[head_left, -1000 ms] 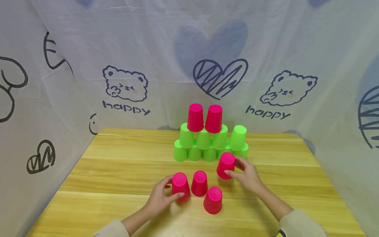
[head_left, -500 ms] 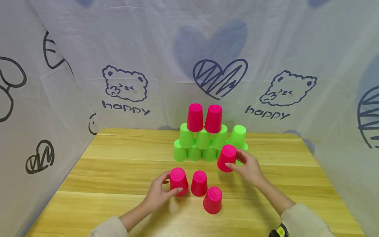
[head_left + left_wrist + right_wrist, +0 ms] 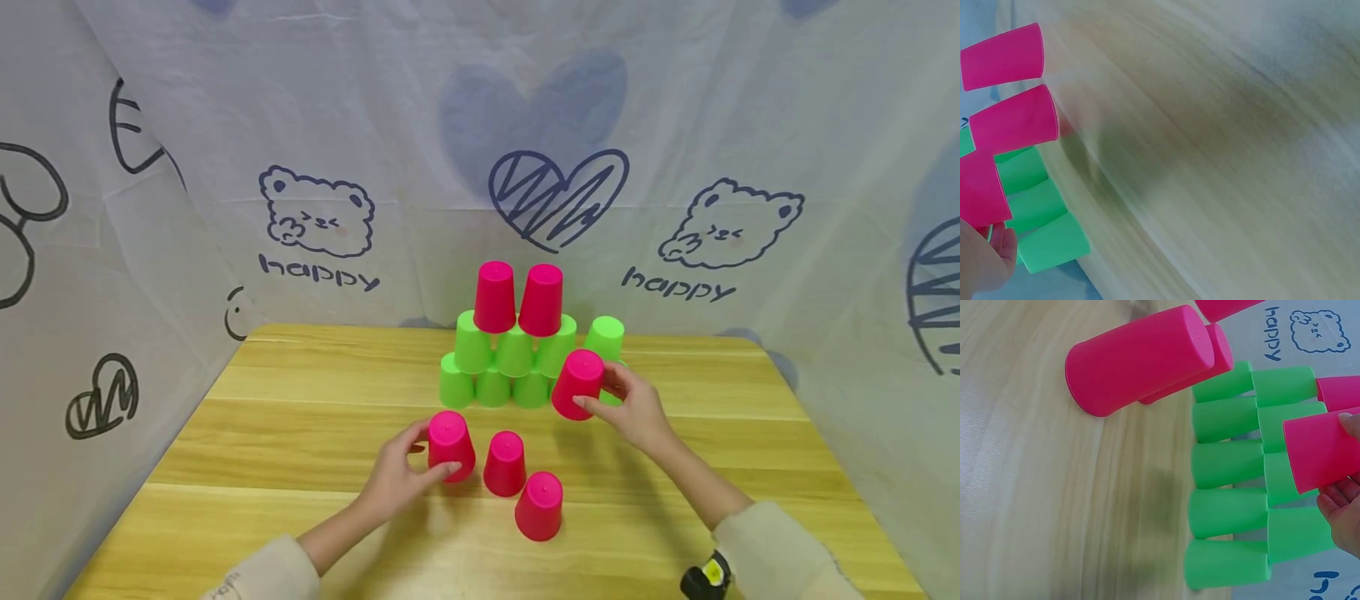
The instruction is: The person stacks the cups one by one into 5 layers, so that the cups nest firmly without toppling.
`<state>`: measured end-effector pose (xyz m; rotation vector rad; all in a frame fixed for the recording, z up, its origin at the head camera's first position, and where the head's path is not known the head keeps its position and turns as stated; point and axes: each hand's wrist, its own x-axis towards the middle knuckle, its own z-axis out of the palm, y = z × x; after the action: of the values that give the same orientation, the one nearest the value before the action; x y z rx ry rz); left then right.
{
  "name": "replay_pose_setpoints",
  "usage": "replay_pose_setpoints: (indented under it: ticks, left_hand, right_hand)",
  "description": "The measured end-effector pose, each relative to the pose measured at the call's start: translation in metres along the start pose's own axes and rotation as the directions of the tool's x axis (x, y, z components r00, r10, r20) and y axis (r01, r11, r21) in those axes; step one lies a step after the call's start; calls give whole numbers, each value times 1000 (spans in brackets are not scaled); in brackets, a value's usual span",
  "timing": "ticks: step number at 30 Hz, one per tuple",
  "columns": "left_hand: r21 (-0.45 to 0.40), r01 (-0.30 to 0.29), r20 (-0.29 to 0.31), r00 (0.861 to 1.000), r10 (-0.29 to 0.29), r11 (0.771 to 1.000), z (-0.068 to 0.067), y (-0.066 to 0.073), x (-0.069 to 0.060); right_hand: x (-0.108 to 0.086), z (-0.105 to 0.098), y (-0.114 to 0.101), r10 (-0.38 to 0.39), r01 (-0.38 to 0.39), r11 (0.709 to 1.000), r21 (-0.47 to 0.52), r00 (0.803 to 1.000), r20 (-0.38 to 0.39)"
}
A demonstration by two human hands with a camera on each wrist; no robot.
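Pink cup [image 3: 450, 443] number one is in the left hand [image 3: 397, 477], with the thumb and fingers pinching its sides, just beside a standing pink cup [image 3: 506, 464] on the wood table [image 3: 300, 433]. The right hand [image 3: 636, 410] pinches a second pink cup [image 3: 578, 383] in front of the green cups [image 3: 456, 383]. Another upside-down pink cup [image 3: 539, 507] stands nearer the person, and two top pink cups [image 3: 495, 297] sit side by side on the green ones.
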<state>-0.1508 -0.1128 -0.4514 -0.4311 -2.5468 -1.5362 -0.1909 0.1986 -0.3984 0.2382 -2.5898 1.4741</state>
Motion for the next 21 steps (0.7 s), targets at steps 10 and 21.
replay_pose_setpoints:
  ticks: [10, 21]
  left_hand:
    - [8, -26, -20, 999, 27, 1000, -6, 5, 6]
    - [23, -43, -26, 999, 44, 999, -17, 19, 20]
  right_hand:
    - [6, -8, -9, -10, 10, 1000, 8, 1000, -13]
    - [14, -17, -18, -20, 21, 1000, 15, 999, -34]
